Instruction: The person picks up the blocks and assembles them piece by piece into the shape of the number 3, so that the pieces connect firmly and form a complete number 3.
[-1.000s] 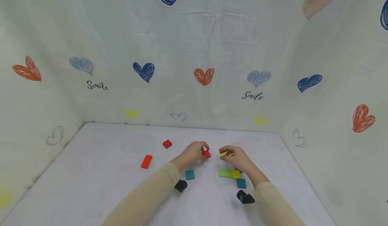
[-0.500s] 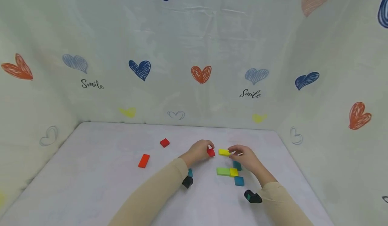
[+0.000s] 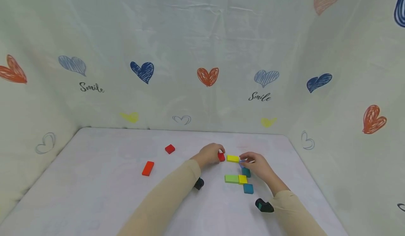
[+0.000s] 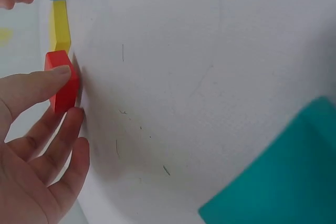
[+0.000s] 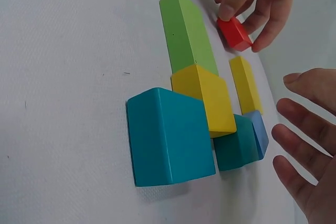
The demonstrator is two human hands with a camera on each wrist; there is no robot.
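My left hand pinches a red block between thumb and fingers, low over the table. The block sits at the left end of a long yellow block. My right hand is beside that row, fingers spread and holding nothing. Nearest to it is a blue block at the yellow block's right end. Against the blue one stands a teal block, followed by a yellow cube. A light green block extends left from the cube, and another teal block adjoins it in front.
A small red block and a longer orange-red block lie at the left of the white table. A loose teal block is close to the left wrist, hidden by the arm in the head view. Heart-printed curtain surrounds the table.
My right hand has let go of the long yellow block and moved slightly right, to the blue block. My left hand has brought the red block right, up to the yellow block's end.
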